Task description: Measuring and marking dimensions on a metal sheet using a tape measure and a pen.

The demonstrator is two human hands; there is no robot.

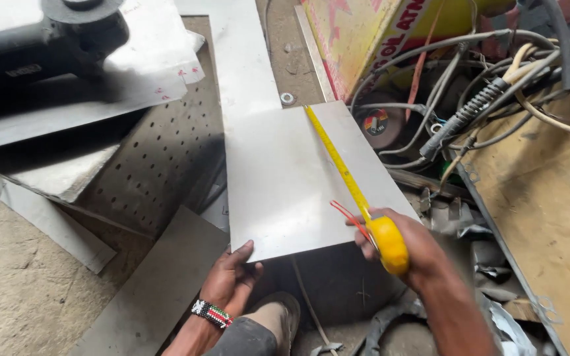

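Tape from a round yellow tape measure (388, 244) runs across the flat grey metal sheet (285, 178), right hand (407, 247) wrapped tight around the case. Left hand (232, 277) pins the sheet's near corner flat, fingers spread, so nothing slides. Tangled cables (489, 99) sit right.

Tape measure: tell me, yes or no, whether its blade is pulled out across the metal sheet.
Yes, the tape measure in the right hand has its yellow blade stretched along the metal sheet.
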